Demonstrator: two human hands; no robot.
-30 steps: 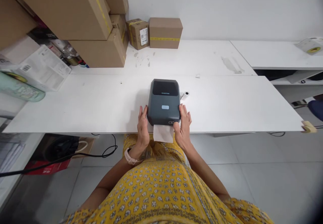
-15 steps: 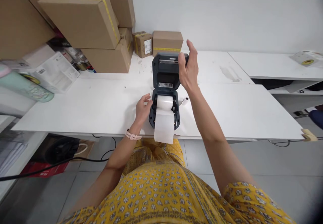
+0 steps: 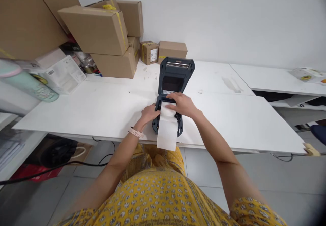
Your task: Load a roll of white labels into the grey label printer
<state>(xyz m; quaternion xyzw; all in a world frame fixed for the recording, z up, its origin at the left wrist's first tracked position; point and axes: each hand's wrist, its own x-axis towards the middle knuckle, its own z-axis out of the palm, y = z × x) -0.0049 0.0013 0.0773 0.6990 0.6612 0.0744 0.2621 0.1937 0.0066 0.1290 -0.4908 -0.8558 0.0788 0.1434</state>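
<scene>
A dark grey label printer [image 3: 156, 126] stands near the front edge of the white table, its lid [image 3: 189, 73] raised and leaning back. Inside lies a roll of white label paper [image 3: 165, 109], from which a strip [image 3: 167, 134] hangs forward over the table edge. My left hand [image 3: 149, 113], with a pink watch band at the wrist, grips the printer's left side, thumb over its rim. Over the roll is my right hand [image 3: 183, 104], thumb and fingers apart, its fingertips at the paper. Whether they press on the roll is hard to see.
Cardboard boxes [image 3: 94, 32] are stacked at the back left, with two smaller ones [image 3: 173, 49] by the wall. A mint bottle [image 3: 33, 83] and a white box [image 3: 63, 75] stand at the left. A black cable [image 3: 84, 163] hangs below the table.
My right hand has left the lid and come down to the paper roll. My left hand has closed in on the printer's side. The lid remains raised.
</scene>
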